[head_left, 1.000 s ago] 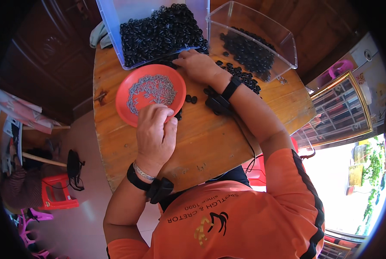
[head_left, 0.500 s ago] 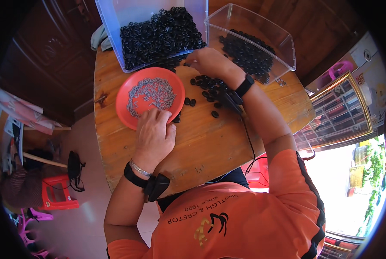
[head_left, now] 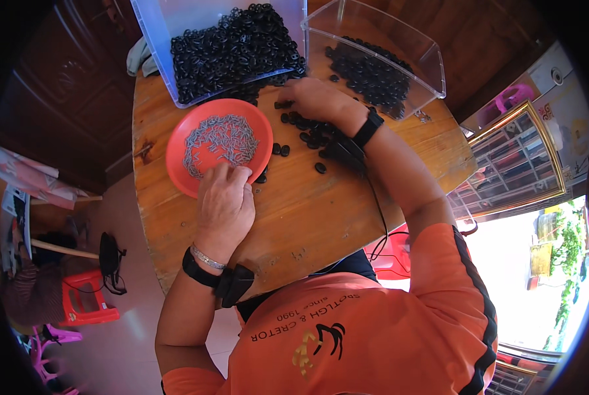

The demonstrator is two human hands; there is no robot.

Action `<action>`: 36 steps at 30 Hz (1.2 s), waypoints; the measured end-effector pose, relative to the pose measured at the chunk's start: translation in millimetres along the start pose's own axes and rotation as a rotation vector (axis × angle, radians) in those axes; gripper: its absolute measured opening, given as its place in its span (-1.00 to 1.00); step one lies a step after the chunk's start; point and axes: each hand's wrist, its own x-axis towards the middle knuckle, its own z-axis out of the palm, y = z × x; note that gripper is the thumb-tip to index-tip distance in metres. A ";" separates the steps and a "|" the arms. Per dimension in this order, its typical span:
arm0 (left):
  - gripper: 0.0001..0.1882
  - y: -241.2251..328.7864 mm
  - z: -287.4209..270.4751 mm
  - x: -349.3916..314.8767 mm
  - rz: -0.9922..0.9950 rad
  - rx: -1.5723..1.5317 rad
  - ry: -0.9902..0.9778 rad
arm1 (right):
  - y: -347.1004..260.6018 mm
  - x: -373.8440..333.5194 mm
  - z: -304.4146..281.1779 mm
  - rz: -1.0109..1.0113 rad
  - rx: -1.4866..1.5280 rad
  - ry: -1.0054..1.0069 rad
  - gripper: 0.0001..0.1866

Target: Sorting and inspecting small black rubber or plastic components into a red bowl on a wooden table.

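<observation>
My left hand (head_left: 224, 204) rests over the near rim of a round orange-red plate (head_left: 174, 155). Its fingers are drawn together, tips down at the small grey metal pins or screws (head_left: 223, 135) in the plate; whatever they pinch is hidden. Beyond the plate's right side, my right hand (head_left: 319, 100) is closed, with a small black oval piece (head_left: 282, 105) at its fingertips. Just under that hand lies a loose pile of black oval pieces (head_left: 313, 135). Two more black ovals (head_left: 280, 150) sit beside the plate, and a single one (head_left: 320, 168) lies nearer me.
A translucent bin (head_left: 160, 49), tipped toward me, spills black oval pieces onto the wooden table (head_left: 294, 224). Right of it stands a clear box (head_left: 441, 69) with more black pieces. A dark cable (head_left: 381, 214) trails from my right wrist over the table's near edge.
My right hand has come slightly nearer me, away from the bin, and a black piece now shows at its fingertips. My left hand stays at the plate. The whole view has shifted slightly.
</observation>
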 end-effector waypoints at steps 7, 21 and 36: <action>-0.87 -1.9 15.7 5.6 -0.021 -0.015 -0.009 | 12.9 -32.4 7.7 0.008 0.346 -0.081 -0.75; -0.83 11.8 42.3 23.5 -0.010 -0.078 0.001 | 25.5 -32.4 16.3 0.117 0.162 -0.081 -0.77; -0.84 7.2 36.6 14.4 -0.011 -0.105 0.003 | 8.4 -36.1 15.7 0.158 0.230 -0.137 -0.80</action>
